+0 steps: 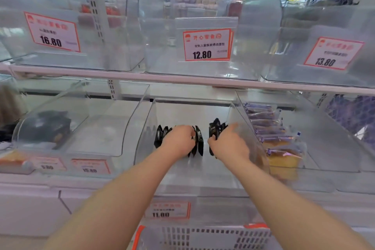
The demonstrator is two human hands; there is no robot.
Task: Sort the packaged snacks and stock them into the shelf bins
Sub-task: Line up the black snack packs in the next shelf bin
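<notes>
Slotted basket (203,237) at bottom edge, nearest. Both forearms reaching into middle clear bin (190,170). Left hand (178,140) curled over upright row of black snack packs (199,141), gripping. Right hand (228,145) pinching second black pack cluster (216,128) by thumb and fingers. Neighbouring right bin (316,148) holding wrapped cake slices (282,156).

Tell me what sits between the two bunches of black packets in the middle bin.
Nothing: the head view shows bare bin floor between the left hand's black packets and the right hand's.
</notes>
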